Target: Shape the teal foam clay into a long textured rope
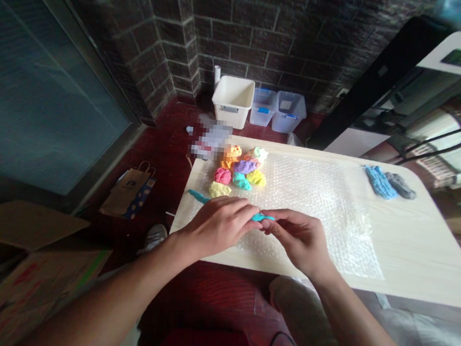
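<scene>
A thin rope of teal clay [199, 196] lies on the bubble wrap [313, 203] that covers a pale wooden table [420, 235]. My left hand [219, 223] rests palm down over the rope's middle, fingers curled. At the rope's right end, which shows at about [262, 217], my right hand [298, 236] pinches the clay between thumb and fingers. Just beyond my hands sits a heap of several coloured clay lumps [241, 171]: pink, yellow, purple, teal, orange.
A blue clay strip [380, 182] and a grey one [400, 185] lie at the table's far right. On the floor beyond stand a white bin [232, 101] and two clear boxes [278, 110]. A paper bag [128, 191] and cardboard [22, 261] are at the left.
</scene>
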`<state>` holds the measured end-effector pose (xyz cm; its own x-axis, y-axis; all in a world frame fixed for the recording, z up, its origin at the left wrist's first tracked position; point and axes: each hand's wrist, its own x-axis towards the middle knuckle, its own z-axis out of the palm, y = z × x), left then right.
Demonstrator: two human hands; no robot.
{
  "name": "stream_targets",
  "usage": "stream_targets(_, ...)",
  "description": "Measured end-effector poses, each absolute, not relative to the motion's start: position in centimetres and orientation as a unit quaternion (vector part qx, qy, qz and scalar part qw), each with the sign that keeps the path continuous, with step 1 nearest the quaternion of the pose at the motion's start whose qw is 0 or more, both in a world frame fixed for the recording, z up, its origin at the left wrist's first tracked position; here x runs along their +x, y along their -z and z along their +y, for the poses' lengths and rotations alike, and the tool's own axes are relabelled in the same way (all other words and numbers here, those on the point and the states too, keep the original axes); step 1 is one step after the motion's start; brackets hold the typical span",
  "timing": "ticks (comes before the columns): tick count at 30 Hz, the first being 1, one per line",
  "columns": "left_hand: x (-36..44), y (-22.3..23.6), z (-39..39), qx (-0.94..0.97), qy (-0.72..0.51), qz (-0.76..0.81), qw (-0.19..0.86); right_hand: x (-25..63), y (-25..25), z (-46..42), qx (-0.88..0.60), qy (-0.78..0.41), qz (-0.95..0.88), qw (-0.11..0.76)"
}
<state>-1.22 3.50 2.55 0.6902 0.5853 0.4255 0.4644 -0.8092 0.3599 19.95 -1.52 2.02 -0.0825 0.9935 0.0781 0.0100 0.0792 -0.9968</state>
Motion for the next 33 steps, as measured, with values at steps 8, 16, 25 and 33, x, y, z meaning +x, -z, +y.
stream_targets(8,-1.61,-2.22,3.98,0.897,-0.337,0.278,0.069,19.89,-2.53,-1.15,-0.465,-0.528,-0.489,0.515)
stream_targets(16,-1.23,-2.43,3.75,0.902,-0.33,0.266,0.086,19.95,-2.6,-1.25,-0.458,-0.521,-0.496,0.521)
stream_targets(25,-1.16,-2.51,3.61,0.9,-0.342,0.262,0.057,19.29,-2.81,-1.28,-0.491,-0.494,-0.519,0.495)
stream_targets(33,-1.13,-2.36,3.6,0.907,-0.322,0.264,0.069,19.5,-2.49,-1.47,-0.471,-0.451,-0.559,0.511)
